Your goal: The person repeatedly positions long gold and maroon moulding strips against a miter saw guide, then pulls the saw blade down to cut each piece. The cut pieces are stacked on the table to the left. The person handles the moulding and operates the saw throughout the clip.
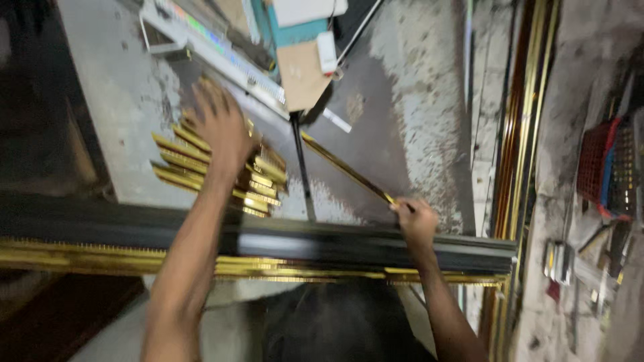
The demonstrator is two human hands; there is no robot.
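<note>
Left hand point(218, 127) flat on stack of short gold moulding pieces point(221, 171), fingers spread, blurred; grip wide, holding nothing. Right hand point(416, 224) pinches near end of thin gold strip point(345, 169), grip narrow on it. Strip lies diagonal on grey worktop point(416, 100). Long black-gold frame lengths point(322, 251) run across front, over both forearms. Red basket point(607, 167) far right.

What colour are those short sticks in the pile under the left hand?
Shiny gold with dark brown bands: the short sticks under the left hand, seen in the head view.
</note>
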